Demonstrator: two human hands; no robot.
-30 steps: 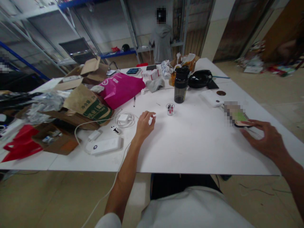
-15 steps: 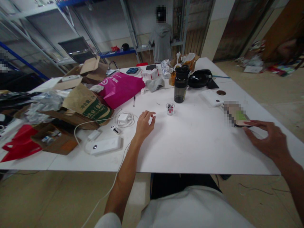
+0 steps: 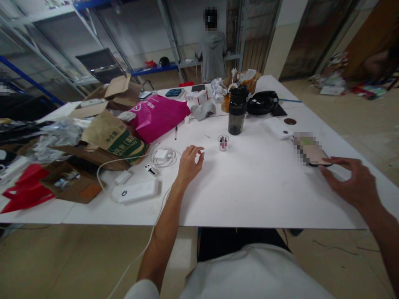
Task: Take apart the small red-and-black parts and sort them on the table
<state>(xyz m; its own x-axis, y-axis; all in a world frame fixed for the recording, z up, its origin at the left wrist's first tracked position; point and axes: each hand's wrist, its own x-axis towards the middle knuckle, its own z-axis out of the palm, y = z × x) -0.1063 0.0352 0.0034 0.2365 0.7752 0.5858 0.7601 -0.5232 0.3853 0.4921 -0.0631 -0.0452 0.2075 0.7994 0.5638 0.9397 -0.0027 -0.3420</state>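
My left hand rests on the white table with its fingers loosely curled and nothing in them. It lies beside a coiled white charger cable and a small clear cup of small pink and dark items. My right hand hovers low over the table at the right, fingers spread, its fingertips at the near end of a phone lying flat.
A dark bottle, pink bag, brown paper bag, cardboard boxes, a white power bank, a second white device and black headphones sit around. A person stands at the shelves beyond.
My right hand has drifted slightly right and its fingers have spread along the phone's near end. My left hand has stayed where it was.
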